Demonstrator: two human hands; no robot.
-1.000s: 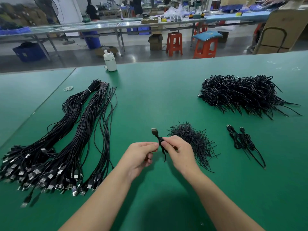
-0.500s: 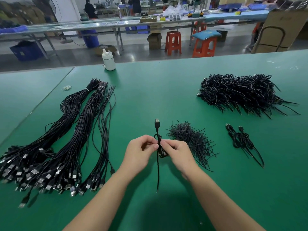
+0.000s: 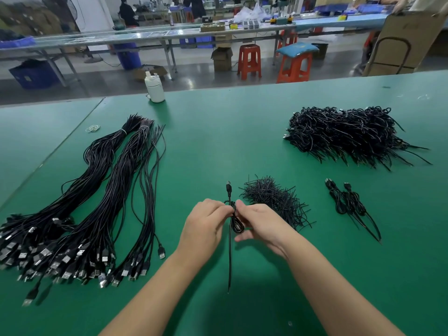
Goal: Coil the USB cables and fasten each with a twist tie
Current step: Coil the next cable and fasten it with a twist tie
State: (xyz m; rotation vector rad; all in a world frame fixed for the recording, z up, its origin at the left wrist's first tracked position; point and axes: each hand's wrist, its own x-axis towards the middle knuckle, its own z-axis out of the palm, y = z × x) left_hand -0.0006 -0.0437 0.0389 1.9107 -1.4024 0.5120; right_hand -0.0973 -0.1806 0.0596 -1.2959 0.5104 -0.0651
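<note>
A coiled black USB cable (image 3: pixel 234 221) hangs between my two hands above the green table. Its plug (image 3: pixel 228 187) points away from me and one loose end trails toward me. My left hand (image 3: pixel 206 226) and my right hand (image 3: pixel 261 224) both pinch the coil at its top, where a twist tie wraps it. A heap of black twist ties (image 3: pixel 274 200) lies just right of my hands. Long uncoiled USB cables (image 3: pixel 97 202) lie in bundles on the left. Two tied cables (image 3: pixel 346 200) lie to the right, and a big pile of tied cables (image 3: pixel 346 134) sits at the far right.
A white bottle (image 3: pixel 155 89) stands at the table's far edge. A small rubber band (image 3: pixel 92 128) lies near the left bundles. Beyond the table are red stools (image 3: pixel 249 60), a long workbench and cardboard boxes.
The cable's plug swung from tilted left to pointing straight away, and a long loose end dropped toward me. Both hands stayed pinched on the coil.
</note>
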